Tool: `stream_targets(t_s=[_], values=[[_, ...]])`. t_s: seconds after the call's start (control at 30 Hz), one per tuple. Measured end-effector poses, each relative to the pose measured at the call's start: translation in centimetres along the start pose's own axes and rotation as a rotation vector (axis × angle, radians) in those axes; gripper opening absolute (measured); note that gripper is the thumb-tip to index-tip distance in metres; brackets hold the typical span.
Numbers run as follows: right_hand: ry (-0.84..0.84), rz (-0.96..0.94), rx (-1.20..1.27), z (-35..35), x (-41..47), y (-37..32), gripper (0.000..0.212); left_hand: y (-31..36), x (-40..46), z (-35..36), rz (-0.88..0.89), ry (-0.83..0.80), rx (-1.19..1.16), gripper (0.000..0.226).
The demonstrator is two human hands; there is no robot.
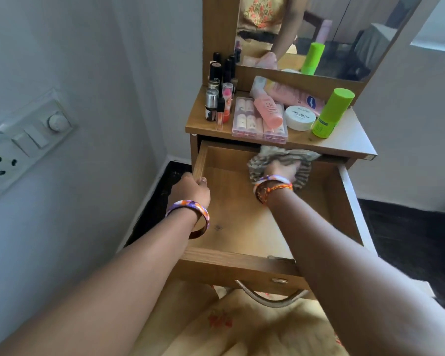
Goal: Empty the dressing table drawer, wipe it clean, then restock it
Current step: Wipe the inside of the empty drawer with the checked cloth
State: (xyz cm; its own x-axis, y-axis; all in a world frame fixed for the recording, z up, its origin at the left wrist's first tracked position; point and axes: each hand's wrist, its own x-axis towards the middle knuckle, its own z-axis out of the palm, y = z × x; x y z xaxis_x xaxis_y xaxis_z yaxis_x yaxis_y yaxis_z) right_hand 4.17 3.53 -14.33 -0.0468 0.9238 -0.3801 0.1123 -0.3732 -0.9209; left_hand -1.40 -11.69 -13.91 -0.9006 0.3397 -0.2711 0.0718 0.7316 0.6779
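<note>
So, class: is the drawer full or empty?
Empty: the drawer shows bare wood; only the cloth under the right hand is inside.

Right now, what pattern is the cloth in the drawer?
The cloth has brown and off-white stripes, under the right hand; it shows best in the head view.

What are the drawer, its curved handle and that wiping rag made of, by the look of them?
Drawer: probably wood or wood-look laminate board, matt, with visible grain.
Handle: seemingly metal, with a silvery sheen.
Rag: soft woven cloth, striped, crumpled into folds under the right hand.
</note>
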Motion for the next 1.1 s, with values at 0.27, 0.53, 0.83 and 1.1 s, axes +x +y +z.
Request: stream_targets(t_s=[0.27,0.53,0.83,1.1], values=[[-0.671,-0.366,-0.48,4.3,-6.7,0.3,0.036,-1.8,1.8,-3.6,-0.293,-0.432,-0.729,0.083],[-1.416,-0.554,-1.323,-2.1,-12.7,-2.4,0.032,-3.2,2.9,-6.1,-0.398,-0.585,-0.66,0.088],[-1.442,-0.389,-1.671,-4.9,-11.0,-3.9,0.039,-2.0,0.6,-5.7,-0.077,-0.175,-0.364,0.033],[-1.152,-0.248,-1.927,-12.3,-5.9,-5.0,0.04,2.6,-2.1,-2.4,0.385,0.069,-0.171,0.012]])
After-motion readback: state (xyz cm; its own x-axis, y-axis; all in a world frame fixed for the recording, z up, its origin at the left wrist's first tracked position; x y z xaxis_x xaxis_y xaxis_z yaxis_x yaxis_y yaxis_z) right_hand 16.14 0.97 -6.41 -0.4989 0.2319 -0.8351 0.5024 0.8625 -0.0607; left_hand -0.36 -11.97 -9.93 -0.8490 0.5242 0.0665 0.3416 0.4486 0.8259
